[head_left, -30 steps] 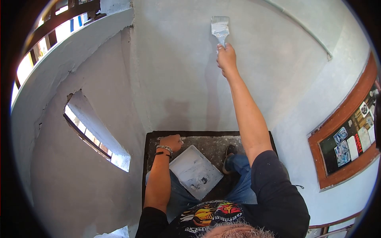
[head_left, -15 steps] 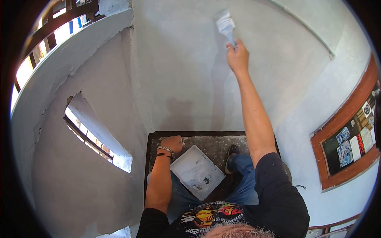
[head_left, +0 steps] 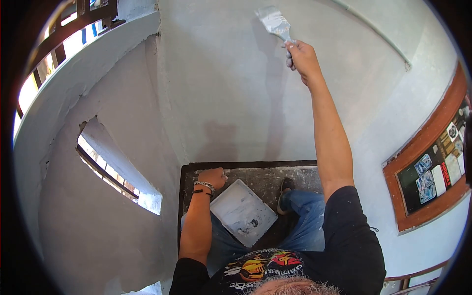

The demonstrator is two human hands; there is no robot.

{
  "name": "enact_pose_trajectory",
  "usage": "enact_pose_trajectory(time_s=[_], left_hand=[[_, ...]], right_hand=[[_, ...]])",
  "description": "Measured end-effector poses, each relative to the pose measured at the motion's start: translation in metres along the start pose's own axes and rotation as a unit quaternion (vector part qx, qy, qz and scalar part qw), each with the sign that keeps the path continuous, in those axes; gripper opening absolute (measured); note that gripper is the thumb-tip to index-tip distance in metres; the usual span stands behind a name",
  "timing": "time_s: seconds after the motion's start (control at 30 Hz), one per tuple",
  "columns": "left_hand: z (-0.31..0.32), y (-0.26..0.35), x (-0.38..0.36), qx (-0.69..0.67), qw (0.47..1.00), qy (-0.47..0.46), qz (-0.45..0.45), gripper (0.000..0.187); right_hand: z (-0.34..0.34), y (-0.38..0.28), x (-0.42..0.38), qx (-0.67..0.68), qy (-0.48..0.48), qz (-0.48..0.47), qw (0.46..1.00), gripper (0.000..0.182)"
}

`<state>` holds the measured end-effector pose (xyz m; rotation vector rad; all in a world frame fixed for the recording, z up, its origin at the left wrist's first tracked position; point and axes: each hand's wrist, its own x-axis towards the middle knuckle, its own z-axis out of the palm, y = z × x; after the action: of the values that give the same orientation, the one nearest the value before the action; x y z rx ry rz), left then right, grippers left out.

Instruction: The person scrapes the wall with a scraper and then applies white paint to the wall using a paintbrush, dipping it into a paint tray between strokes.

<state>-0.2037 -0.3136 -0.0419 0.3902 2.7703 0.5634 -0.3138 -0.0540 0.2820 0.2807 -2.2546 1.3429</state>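
Note:
My right hand is raised against the grey wall and grips the handle of a wide flat paintbrush. White paint coats its bristles, which point up and left at the wall surface. Low in view, my left hand is closed in a fist, with a bracelet at the wrist. A square white paint tray lies just right of that fist, smeared with pale paint and a dark patch. Whatever the left fingers hold is hidden from above.
A curved plastered wall with a slot opening stands on the left. To the right hangs a wood-framed board with stickers. A thin pipe runs along the upper wall. Below, the floor is dark and paint-spotted.
My right hand has shifted slightly right and down, and the brush has tilted so its bristles point further left. The left hand and the tray have hardly moved.

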Motion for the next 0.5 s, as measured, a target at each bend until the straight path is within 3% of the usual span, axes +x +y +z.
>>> enact_pose_trajectory(time_s=[0.07, 0.17, 0.4, 0.5], left_hand=[[-0.001, 0.0, -0.001, -0.005, 1.0, -0.005, -0.003, 0.03], [-0.002, -0.002, -0.003, -0.002, 1.0, -0.005, -0.012, 0.032], [0.002, -0.01, -0.001, -0.01, 1.0, -0.004, -0.016, 0.031], [0.002, -0.008, 0.0, -0.008, 1.0, -0.006, -0.005, 0.031]], right_hand=[[-0.002, -0.004, 0.01, 0.157, -0.057, 0.034, 0.985, 0.026], [0.008, 0.013, 0.022, 0.368, -0.128, 0.068, 0.918, 0.027], [0.035, 0.069, -0.003, 0.534, -0.107, 0.174, 0.821, 0.029], [0.029, 0.046, -0.022, 0.394, -0.035, 0.091, 0.914, 0.023]])
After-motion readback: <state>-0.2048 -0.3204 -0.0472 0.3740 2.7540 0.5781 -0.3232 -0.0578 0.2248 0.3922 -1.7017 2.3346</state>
